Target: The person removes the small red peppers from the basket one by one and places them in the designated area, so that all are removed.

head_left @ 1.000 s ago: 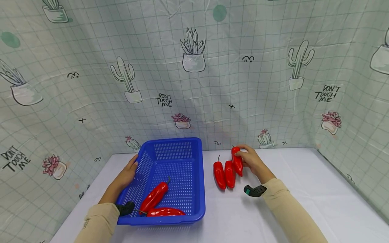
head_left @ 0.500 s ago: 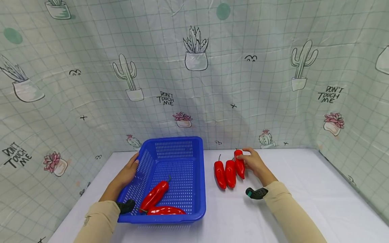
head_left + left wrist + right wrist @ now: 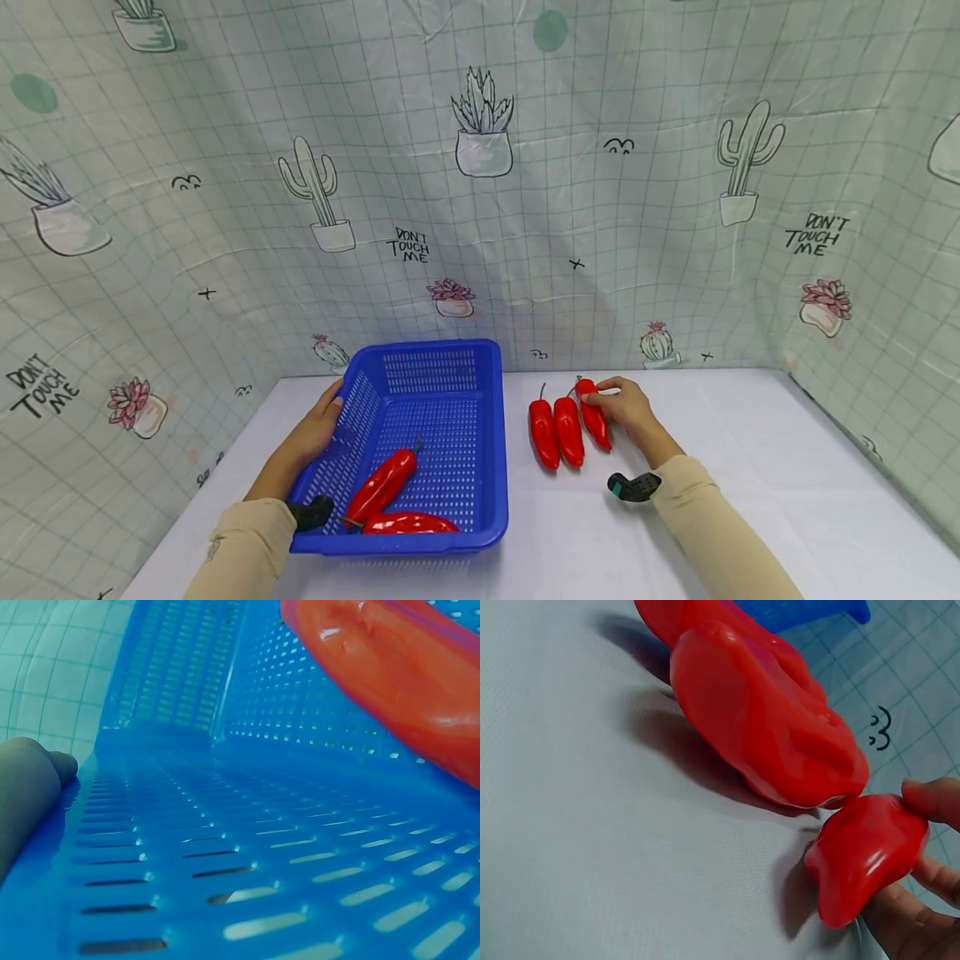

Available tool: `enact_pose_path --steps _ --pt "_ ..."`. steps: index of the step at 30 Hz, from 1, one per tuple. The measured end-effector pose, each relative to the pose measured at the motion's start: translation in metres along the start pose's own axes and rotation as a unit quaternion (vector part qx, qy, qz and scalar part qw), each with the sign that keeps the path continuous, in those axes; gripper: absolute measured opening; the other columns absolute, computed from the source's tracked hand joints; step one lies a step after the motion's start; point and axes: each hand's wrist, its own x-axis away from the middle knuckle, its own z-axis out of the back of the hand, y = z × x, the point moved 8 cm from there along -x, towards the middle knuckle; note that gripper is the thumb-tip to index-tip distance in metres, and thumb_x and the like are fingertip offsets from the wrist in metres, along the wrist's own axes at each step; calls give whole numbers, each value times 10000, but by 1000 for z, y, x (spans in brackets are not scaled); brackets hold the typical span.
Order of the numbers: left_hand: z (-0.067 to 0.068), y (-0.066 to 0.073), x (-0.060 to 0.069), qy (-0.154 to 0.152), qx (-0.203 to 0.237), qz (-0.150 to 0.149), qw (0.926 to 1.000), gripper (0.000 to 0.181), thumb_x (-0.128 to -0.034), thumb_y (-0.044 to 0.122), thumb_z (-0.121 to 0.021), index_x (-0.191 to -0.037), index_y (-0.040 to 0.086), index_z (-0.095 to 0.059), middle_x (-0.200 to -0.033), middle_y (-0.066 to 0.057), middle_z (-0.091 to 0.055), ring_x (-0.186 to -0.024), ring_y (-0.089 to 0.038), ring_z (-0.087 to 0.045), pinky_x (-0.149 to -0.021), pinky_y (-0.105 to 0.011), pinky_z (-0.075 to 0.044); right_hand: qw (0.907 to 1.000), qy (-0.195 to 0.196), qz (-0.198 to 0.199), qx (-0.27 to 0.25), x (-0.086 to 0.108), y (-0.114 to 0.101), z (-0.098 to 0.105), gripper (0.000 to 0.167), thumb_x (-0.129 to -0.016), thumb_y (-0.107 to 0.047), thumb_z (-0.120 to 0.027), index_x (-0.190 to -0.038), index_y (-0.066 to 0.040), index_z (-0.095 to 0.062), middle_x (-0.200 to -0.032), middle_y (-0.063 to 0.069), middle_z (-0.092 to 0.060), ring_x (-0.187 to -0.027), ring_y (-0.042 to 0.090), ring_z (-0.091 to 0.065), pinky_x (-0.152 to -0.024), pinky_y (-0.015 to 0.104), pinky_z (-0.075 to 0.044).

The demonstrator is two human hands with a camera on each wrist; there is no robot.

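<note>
My left hand (image 3: 313,427) grips the left rim of a blue perforated plastic basket (image 3: 495,454); in the left wrist view a digit (image 3: 34,776) lies over its edge. Inside the basket are two red chili peppers, one slanted (image 3: 384,482) and one lying crosswise (image 3: 412,522). To the right of the basket, my right hand (image 3: 633,410) pinches the rightmost red pepper (image 3: 596,423) between thumb and fingers, low at the table. That pepper (image 3: 874,844) has its tip toward me. Beside it lie a middle pepper (image 3: 569,437) and a left pepper (image 3: 543,435).
A white cloth (image 3: 750,483) covers the table. A patterned curtain (image 3: 555,208) with cactus drawings rises behind the table and along both sides. Black straps or trackers sit at both wrists, over beige sleeves (image 3: 720,525).
My right hand has brought its pepper down and toward me, level beside the other two, with its tip swinging slightly right. The left hand and basket stay put.
</note>
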Motion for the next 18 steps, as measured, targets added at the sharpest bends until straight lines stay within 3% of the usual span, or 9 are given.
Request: enact_pose_path --steps 18 --pt "0 -3 -1 0 -70 -8 10000 542 -1097 247 -196 -1569 46 -19 -1541 -352 -182 -1231 -492 -416 -1035 -609 -340 9993 291 210 104 2 1 2 397 -890 -239 -681 -1117 81 -616 -863 129 -669 -664 123 -592 -567 225 -511"
